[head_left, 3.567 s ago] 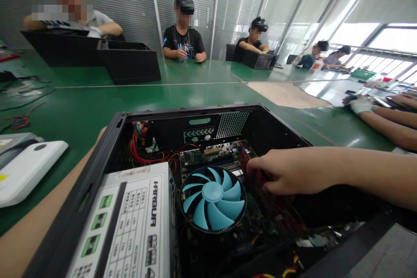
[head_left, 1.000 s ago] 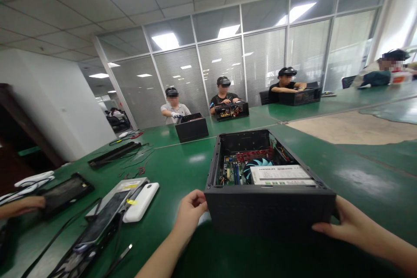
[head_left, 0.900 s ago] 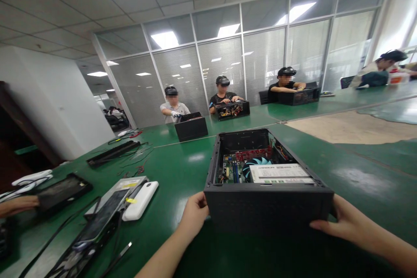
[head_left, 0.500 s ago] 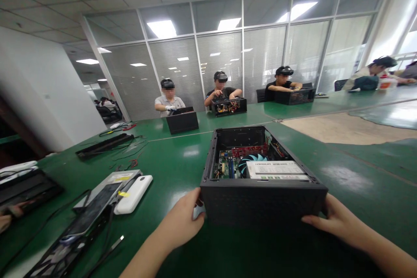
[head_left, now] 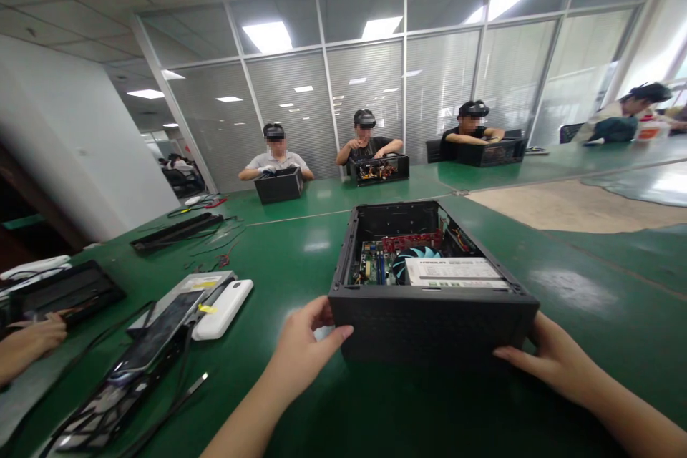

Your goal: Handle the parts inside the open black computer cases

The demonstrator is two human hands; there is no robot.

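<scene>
Computer case (head_left: pixel 429 325): clock centre, 12 pointing away from the wearer; open side up on the green table (head_left: pixel 300 229); base too dark to tell if flush.
Left hand (head_left: pixel 308 336): 8 o'clock; fingers half-curled round the near corner, thumb on the front; has hold of the case.
Right hand (head_left: pixel 558 358): 4 o'clock; thumb on the front, fingers round the side, gripping; fingertips hidden from me.
Power supply (head_left: pixel 454 272): inside, 4 o'clock, white label up.
Fan (head_left: pixel 416 257): inside, blue blades, beside the power supply.
Red card (head_left: pixel 413 240): inside, 12 o'clock, beyond the fan.
White device (head_left: pixel 222 309): 9 o'clock, well apart.
Co-worker's hand (head_left: pixel 37 343): 9 o'clock, far off, at a black panel (head_left: pixel 80 290).
Headset wearers: seated opposite at 10 (head_left: pixel 279 161), 11 (head_left: pixel 365 150) and nearly 1 (head_left: pixel 466 136).
</scene>
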